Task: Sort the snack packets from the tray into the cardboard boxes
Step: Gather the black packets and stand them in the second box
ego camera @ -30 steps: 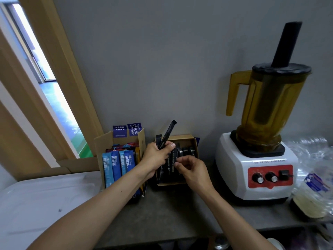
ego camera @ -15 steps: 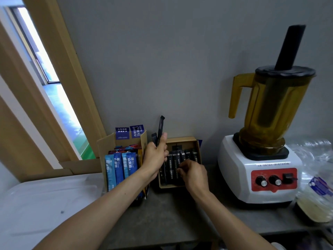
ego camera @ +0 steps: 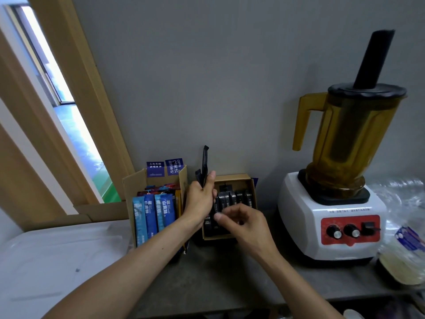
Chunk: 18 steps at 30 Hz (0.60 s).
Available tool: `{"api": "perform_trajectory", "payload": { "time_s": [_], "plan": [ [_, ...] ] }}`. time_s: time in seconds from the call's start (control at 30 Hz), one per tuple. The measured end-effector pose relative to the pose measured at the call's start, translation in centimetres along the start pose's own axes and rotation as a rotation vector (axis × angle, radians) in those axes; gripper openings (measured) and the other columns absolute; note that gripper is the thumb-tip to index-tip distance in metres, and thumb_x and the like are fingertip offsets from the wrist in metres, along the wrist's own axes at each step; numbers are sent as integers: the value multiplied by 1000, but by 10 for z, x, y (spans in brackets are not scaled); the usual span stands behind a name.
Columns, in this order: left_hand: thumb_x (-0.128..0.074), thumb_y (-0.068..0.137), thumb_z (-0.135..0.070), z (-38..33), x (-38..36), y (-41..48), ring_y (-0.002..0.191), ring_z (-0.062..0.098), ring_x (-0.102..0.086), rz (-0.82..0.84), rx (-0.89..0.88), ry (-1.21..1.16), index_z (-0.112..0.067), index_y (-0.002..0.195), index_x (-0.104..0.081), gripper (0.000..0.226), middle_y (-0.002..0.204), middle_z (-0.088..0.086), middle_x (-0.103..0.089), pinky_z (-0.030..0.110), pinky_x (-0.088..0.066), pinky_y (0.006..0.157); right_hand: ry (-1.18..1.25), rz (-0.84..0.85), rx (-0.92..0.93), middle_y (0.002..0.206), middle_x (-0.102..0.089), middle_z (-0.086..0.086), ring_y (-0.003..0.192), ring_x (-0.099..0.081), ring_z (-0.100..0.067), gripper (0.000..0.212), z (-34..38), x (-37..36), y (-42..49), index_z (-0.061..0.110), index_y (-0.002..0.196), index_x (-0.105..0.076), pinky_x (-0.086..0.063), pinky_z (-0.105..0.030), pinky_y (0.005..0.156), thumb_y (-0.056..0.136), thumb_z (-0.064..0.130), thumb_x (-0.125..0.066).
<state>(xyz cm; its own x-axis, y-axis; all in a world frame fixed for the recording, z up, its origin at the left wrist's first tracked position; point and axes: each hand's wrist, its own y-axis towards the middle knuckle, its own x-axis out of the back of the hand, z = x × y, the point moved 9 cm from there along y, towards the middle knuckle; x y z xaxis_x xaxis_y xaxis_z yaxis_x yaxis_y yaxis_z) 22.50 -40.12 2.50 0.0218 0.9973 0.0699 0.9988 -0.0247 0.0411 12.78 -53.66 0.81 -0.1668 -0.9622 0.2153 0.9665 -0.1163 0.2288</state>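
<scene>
A grey bench (ego camera: 230,279) carries a white blender (ego camera: 331,222). Left of the blender stand two cardboard boxes (ego camera: 230,236), then a white tray (ego camera: 57,261).

Black packets (ego camera: 204,165) upright; boxes (ego camera: 230,180) hold others.

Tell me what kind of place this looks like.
Probably a drinks-prep counter in a kitchen or small cafe. A blender stands on the grey counter, beside boxes of coffee sachets, and the left hand holds black sachets.
</scene>
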Motion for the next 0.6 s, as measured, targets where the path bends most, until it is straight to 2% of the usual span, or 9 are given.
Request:
{"api": "perform_trajectory", "payload": {
  "time_s": [0.07,0.17,0.23,0.3,0.37,0.5,0.6],
  "plan": [
    [-56,95,-60,-3,-5,-2,70,17,-59,11,-5,34,-12,94,-55,48,73,2,-62,41,-51,75,-32,24,-7,92,-76,4,87,-72,-6,16,0,-3,-2,23,102,-74,-59,-22,76,88,29,-80],
    [-55,96,-57,-11,-7,-3,73,27,-62,31,2,-5,-13,87,-54,45,80,10,-62,47,-55,73,84,-40,-113,86,-77,3,81,-73,-5,13,-14,7,-2,20,102,-74,-55,-16,67,90,18,-79],
    [-55,99,-52,-18,-5,-2,66,24,-59,73,-8,-70,-9,88,-58,44,77,7,-62,36,-49,57,232,-73,-200,84,-78,3,77,-73,-5,14,-26,14,-4,18,103,-75,-52,-15,61,89,16,-78],
    [-57,99,-51,-20,-4,-3,56,16,-50,142,-28,-51,-1,97,-64,51,69,2,-59,27,-35,49,290,-96,-232,90,-79,2,79,-73,-6,16,-34,20,-6,19,104,-75,-51,-17,61,89,17,-78],
    [-59,97,-51,-19,-7,-7,50,11,-43,215,-40,9,-2,105,-68,50,62,-1,-53,27,-32,48,288,-99,-240,95,-79,0,83,-74,-8,16,-37,20,-8,21,105,-75,-52,-21,64,89,18,-78],
    [-65,98,-38,-21,-12,-14,47,7,-42,263,-76,56,-16,86,-69,25,56,-5,-47,23,-37,49,299,-96,-240,93,-79,-5,81,-73,-12,17,-37,18,-8,19,105,-75,-51,-25,65,89,18,-79],
    [-66,98,-40,-19,-9,-11,47,10,-41,256,-49,58,-10,94,-70,30,55,-5,-47,27,-36,49,290,-72,-240,96,-79,-5,85,-74,-13,17,-37,15,-8,18,105,-74,-52,-26,67,89,17,-78]
  ]
}}
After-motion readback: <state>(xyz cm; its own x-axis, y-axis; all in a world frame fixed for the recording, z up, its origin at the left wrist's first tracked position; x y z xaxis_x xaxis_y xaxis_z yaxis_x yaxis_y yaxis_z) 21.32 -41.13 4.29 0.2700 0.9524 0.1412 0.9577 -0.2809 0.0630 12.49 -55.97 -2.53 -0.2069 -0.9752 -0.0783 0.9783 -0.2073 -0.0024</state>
